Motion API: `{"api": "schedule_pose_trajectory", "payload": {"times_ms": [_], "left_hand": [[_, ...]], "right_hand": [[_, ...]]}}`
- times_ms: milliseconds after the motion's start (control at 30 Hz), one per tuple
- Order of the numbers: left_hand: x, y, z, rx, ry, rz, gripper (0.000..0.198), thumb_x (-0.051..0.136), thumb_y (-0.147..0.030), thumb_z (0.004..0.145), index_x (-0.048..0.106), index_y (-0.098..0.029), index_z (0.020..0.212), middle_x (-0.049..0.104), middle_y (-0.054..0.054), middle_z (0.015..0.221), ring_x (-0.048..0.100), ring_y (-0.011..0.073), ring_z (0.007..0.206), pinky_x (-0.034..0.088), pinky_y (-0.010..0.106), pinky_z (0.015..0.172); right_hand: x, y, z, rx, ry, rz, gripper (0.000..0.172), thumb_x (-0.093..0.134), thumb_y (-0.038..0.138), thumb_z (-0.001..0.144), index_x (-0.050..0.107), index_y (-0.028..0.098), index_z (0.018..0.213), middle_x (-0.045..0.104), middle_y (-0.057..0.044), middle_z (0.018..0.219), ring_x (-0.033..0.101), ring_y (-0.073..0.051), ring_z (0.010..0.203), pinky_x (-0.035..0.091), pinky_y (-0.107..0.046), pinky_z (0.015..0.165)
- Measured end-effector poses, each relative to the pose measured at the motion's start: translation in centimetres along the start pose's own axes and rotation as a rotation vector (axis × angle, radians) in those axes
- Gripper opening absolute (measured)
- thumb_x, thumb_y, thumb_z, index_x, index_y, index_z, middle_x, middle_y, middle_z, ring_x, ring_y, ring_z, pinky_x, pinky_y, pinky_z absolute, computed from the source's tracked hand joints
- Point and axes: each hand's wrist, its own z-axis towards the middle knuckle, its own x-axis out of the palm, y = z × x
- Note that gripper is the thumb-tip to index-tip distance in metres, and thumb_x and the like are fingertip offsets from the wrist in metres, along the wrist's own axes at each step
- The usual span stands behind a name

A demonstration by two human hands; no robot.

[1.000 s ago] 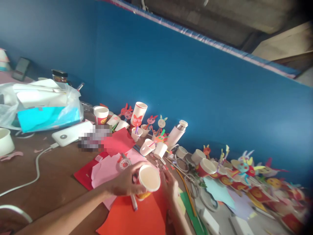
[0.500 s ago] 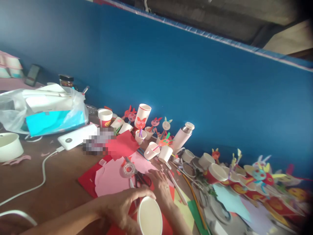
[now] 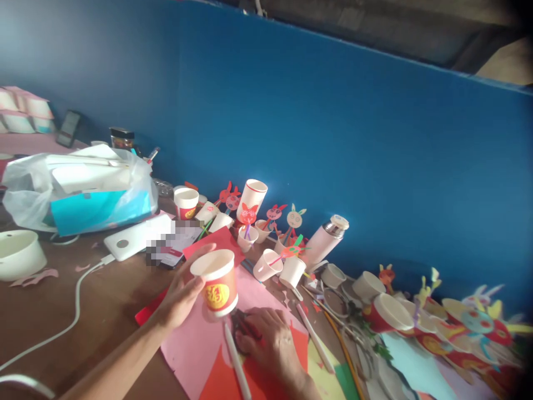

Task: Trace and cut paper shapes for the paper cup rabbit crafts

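Observation:
My left hand (image 3: 179, 291) grips a white paper cup (image 3: 215, 282) with a red band and a gold emblem, raised above the craft paper. Below it, a white stick (image 3: 237, 361), possibly a glue stick or marker, lies on the pink paper sheet (image 3: 187, 347). My right hand (image 3: 270, 344) lies flat over red-handled scissors (image 3: 245, 328), on the pink and orange-red paper (image 3: 220, 378). I cannot tell whether its fingers grip the scissors. The blades are hidden under the hand.
Paper-cup crafts with cut-out animal faces (image 3: 247, 214) and a white thermos flask (image 3: 325, 239) line the blue wall (image 3: 333, 139). A white power bank (image 3: 125, 241) with a cable (image 3: 70, 328) lies on the brown table (image 3: 100, 300), near a plastic bag (image 3: 29, 191).
My left hand has lifted the cup and turned it, so the emblem now faces me. My right hand has moved down onto the scissors. The whole view has shifted slightly.

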Motion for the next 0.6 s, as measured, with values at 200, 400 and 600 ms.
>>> {"api": "schedule_pose_trajectory", "payload": {"times_ms": [200,400,600], "left_hand": [[0.0,0.1,0.6,0.012,-0.1,-0.038,0.054,0.057,-0.037,0.081,0.045,-0.019,0.131,0.059,0.012,0.118,0.045,0.0287,0.119,0.04,0.039,0.096],[-1.8,-1.1,1.1,-0.011,-0.076,0.088,0.055,0.061,-0.038,0.077,0.048,-0.02,0.127,0.057,0.012,0.12,0.05,0.0291,0.113,0.047,0.034,0.087],[-5.4,-3.5,4.2,0.087,-0.218,0.296,0.064,0.07,-0.043,0.065,0.053,-0.018,0.121,0.062,0.013,0.111,0.058,0.0308,0.1,0.051,0.037,0.077]], "right_hand": [[-1.1,-0.9,0.2,0.042,-0.074,0.033,0.012,0.051,0.02,0.086,0.063,0.023,0.086,0.066,-0.002,0.084,0.058,-0.019,0.081,0.036,-0.031,0.074],[0.1,1.4,-1.0,-0.029,-0.047,-0.007,0.012,0.064,0.02,0.074,0.058,0.022,0.064,0.062,0.003,0.065,0.054,-0.015,0.064,0.029,-0.029,0.068],[0.9,2.5,-0.4,-0.074,-0.074,-0.132,0.014,0.059,0.017,0.074,0.055,0.02,0.06,0.058,0.003,0.06,0.051,-0.013,0.059,0.026,-0.028,0.065]]}}
